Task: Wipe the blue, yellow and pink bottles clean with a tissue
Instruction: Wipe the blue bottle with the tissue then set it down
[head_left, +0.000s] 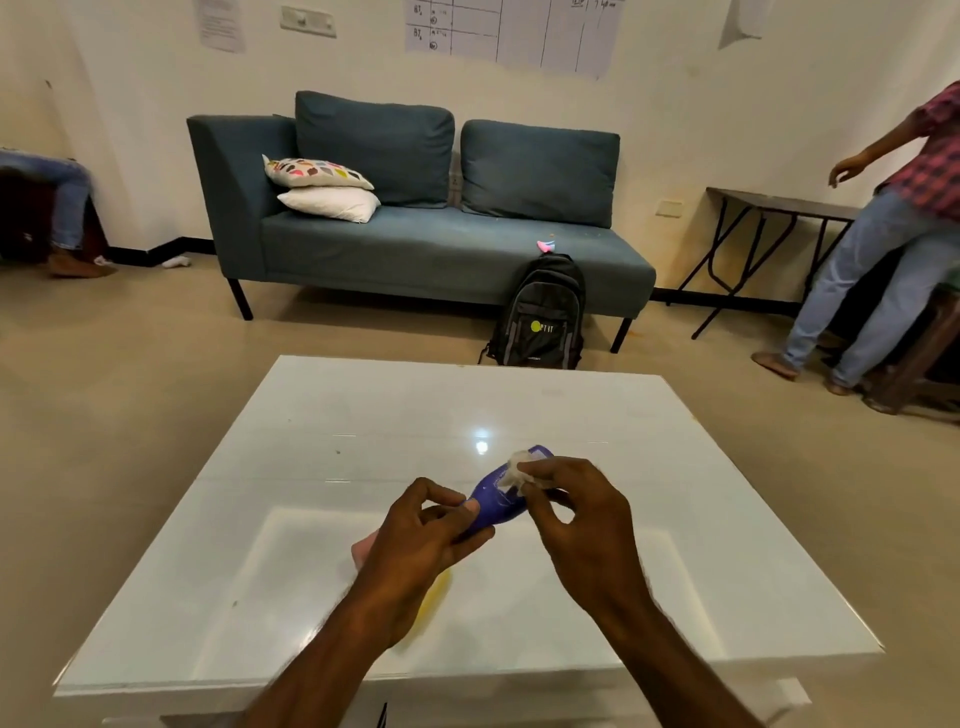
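Note:
My left hand (423, 530) grips the lower end of the blue bottle (496, 501), held tilted above the white table (363, 415). My right hand (576, 512) pinches a crumpled white tissue (519, 470) against the bottle's upper side. The pink bottle (360, 550) lies on the table, mostly hidden behind my left hand. The yellow bottle (434, 597) shows as a sliver beside my left wrist, the remainder covered by my forearm.
Beyond the table stands a blue sofa (441, 249) with cushions, and a black backpack (540, 317) leans against it. A person in a checked shirt (883, 249) stands at the right by a folding table (769, 208). Another person sits at the far left.

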